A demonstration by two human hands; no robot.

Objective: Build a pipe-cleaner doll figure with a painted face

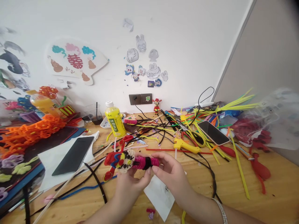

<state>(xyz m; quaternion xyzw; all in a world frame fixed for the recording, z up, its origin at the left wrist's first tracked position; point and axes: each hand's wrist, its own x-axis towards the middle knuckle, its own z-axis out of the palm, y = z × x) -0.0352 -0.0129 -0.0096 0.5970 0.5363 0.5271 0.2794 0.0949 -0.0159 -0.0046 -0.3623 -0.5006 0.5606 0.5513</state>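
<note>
Both my hands are raised over the wooden table and hold a pipe-cleaner figure (pixel 127 161) between them. Its red, blue and yellow part has a cream patch, and its body is wound in magenta and black chenille (pixel 146 162). My left hand (pixel 130 186) grips it from below, near the cream patch. The fingertips of my right hand (pixel 169 169) pinch the magenta end. Just beyond the figure lies a long red stick, and a yellow glue gun (pixel 185 145) rests behind my right hand. A white paper sheet (pixel 158 196) lies under my wrists.
Tangled multicoloured pipe cleaners (pixel 163 130) cover the table's middle and right. A phone (pixel 213 132) lies among them, and another (pixel 73 155) lies on white paper at left. Orange chenille shapes (pixel 32 132), a yellow bottle (pixel 115 119) and a plastic bag (pixel 277 118) surround the area.
</note>
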